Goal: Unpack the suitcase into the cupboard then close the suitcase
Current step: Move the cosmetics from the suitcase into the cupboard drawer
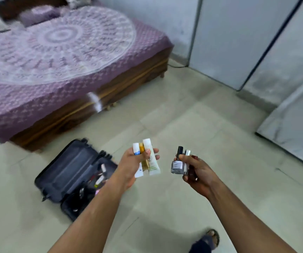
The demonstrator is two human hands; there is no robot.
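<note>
Right hand (194, 170) gripping nail polish bottles (179, 164), left hand (138, 161) clamping tubes (148, 157); carrying upright, advise shelving cupboard (238, 42) items singly.

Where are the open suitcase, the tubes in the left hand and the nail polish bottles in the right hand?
suitcase (68, 172): head view, inner lining of the raised lid.
tubes (151, 161): head view, body of the pale green tube.
nail polish bottles (177, 167): head view, glass body of the grey bottle.
</note>
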